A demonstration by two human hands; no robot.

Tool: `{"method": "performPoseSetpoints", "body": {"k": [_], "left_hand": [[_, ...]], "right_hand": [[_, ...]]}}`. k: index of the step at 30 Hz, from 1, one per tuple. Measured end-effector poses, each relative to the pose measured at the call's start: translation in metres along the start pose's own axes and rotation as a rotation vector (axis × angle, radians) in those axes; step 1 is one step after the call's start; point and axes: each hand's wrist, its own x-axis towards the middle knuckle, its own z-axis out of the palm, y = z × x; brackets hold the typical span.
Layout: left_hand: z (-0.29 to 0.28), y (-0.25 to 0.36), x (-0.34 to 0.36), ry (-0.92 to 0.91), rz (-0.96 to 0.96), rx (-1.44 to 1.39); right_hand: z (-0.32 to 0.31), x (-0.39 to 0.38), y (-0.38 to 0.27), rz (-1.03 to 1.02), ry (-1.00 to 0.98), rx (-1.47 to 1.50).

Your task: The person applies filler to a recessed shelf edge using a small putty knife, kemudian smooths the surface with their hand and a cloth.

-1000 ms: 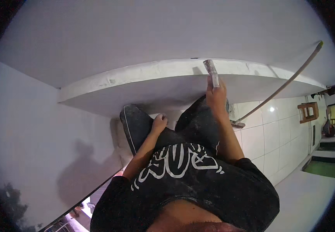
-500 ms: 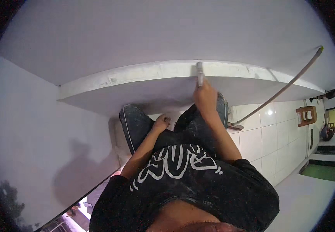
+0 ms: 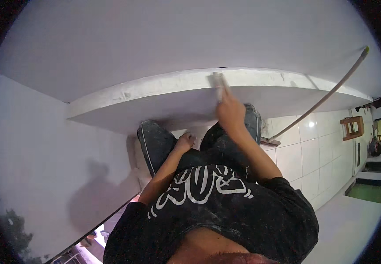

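White plaster everywhere we look: a long ledge (image 3: 155,94) juts out of the wall (image 3: 45,176) in front of us, its front edge rough and mottled, its underside smooth and pale. Our right hand (image 3: 229,112) is up at that edge, fingers curled tight around the handle of a small flat scraper (image 3: 217,83), the blade lying against the ledge's front face roughly at the middle of its length. The grip is closed, thumb side toward us, and the handle disappears into the fist, so only the blade end shows above the knuckles.

Our left hand (image 3: 185,141) is down low, resting on the left knee of our dark jeans (image 3: 155,143). Its fingers are loosely bent with nothing in them, just lying on the cloth.

Below that we see our black shirt (image 3: 225,207) with white lettering across the chest, dusted with pale specks. Off to the right a thin pole (image 3: 327,97) leans, running from the tiled floor (image 3: 305,158) up toward the far end of the ledge. Further right, well apart from us, a small wooden stool (image 3: 352,127) stands on the tiles, and beyond it a patch of green floor (image 3: 368,193).
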Motion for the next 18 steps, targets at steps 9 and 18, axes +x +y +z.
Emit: {"method": "performPoseSetpoints", "body": {"k": [9, 18], "left_hand": [[0.007, 0.002, 0.004, 0.002, -0.004, 0.107], [0.003, -0.047, 0.021, 0.073, 0.086, 0.107]], "right_hand": [[-0.037, 0.001, 0.093, 0.190, 0.205, -0.082], [0.019, 0.006, -0.017, 0.082, 0.130, 0.090]]}}
